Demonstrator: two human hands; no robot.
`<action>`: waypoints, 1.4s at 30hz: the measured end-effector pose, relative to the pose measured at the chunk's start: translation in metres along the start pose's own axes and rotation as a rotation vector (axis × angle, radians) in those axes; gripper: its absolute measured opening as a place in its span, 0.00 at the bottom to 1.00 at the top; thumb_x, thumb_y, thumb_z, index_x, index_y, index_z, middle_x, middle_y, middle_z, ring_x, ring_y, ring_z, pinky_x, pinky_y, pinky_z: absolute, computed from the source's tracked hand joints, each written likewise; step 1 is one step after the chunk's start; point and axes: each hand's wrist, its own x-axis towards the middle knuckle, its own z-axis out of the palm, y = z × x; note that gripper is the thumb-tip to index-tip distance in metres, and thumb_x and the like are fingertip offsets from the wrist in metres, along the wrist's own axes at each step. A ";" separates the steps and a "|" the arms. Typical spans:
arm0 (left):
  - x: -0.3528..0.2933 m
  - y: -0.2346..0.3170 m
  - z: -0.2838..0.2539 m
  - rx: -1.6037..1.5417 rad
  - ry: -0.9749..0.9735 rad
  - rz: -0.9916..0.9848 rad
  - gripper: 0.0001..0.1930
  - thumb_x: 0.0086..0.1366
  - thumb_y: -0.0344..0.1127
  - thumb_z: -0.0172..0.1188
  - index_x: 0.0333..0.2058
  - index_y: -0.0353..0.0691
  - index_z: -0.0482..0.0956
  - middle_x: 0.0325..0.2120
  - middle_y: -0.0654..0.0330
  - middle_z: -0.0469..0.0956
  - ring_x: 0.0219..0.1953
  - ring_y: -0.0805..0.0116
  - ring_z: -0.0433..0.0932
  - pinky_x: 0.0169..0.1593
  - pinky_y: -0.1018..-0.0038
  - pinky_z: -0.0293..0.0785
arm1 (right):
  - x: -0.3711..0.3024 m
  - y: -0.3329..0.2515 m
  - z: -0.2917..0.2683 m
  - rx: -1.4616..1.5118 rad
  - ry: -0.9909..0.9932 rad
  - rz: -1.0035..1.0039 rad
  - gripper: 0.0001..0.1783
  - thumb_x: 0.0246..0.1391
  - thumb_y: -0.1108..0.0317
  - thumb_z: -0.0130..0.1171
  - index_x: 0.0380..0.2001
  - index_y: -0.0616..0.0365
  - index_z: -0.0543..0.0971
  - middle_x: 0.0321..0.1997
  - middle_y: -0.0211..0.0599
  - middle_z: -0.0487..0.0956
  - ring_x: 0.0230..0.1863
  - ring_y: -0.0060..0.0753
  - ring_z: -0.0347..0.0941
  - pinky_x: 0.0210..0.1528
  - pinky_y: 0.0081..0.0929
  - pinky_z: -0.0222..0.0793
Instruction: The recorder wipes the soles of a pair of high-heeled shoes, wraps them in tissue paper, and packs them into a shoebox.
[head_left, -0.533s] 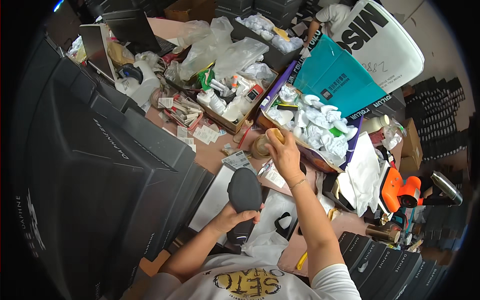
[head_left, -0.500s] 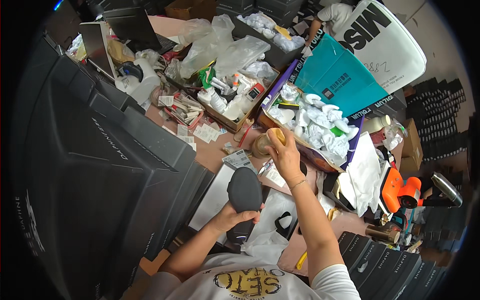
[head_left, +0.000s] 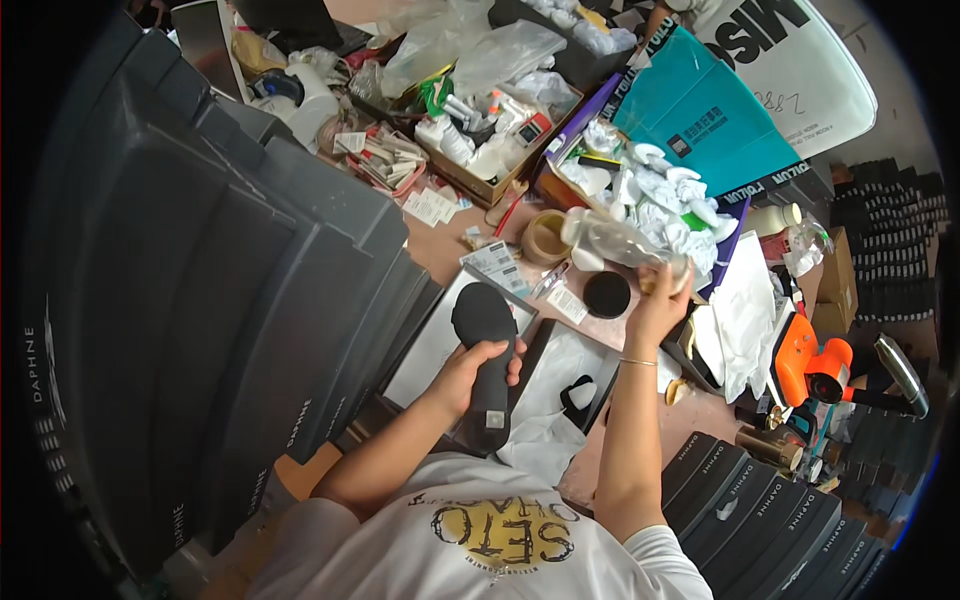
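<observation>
My left hand is closed around the middle of a black shoe, held with its sole facing up; a small light square shows near its lower end. My right hand grips a clear plastic bottle at one end. The bottle lies tilted, its other end close to the rim of a brownish open jar on the table. Below the bottle sits a round black disc. Beneath my hands is an open shoe box with white tissue, where part of another black shoe shows.
Tall stacks of dark shoe boxes rise close on my left. A carton of crumpled white paper stands beyond my right hand. To the right are an orange tool and more dark boxes. Paper tags lie around.
My right hand has left the jar, moved right and taken hold of the clear bottle. In my left hand, the shoe has tipped lower, showing more of its length. The view has shifted.
</observation>
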 end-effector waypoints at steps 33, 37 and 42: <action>-0.042 -0.058 0.025 0.585 -0.342 -0.269 0.12 0.54 0.22 0.59 0.38 0.36 0.72 0.25 0.62 0.73 0.25 0.75 0.74 0.30 0.78 0.73 | -0.166 -0.088 -0.050 -1.031 -0.887 -0.560 0.07 0.48 0.64 0.62 0.28 0.53 0.75 0.24 0.34 0.69 0.22 0.38 0.71 0.21 0.31 0.66; -0.051 -0.062 0.033 0.703 -0.387 -0.289 0.11 0.54 0.22 0.59 0.37 0.35 0.72 0.25 0.61 0.74 0.24 0.74 0.74 0.29 0.77 0.74 | -0.184 -0.102 -0.060 -0.967 -0.888 -0.594 0.07 0.49 0.64 0.61 0.28 0.52 0.73 0.22 0.33 0.66 0.22 0.36 0.71 0.20 0.30 0.65; -0.052 -0.070 0.035 0.708 -0.403 -0.312 0.11 0.54 0.22 0.59 0.37 0.35 0.71 0.23 0.61 0.73 0.24 0.74 0.74 0.28 0.77 0.73 | -0.161 -0.097 -0.067 -1.028 -0.732 -0.588 0.11 0.42 0.67 0.61 0.31 0.49 0.72 0.24 0.32 0.68 0.24 0.35 0.73 0.22 0.32 0.67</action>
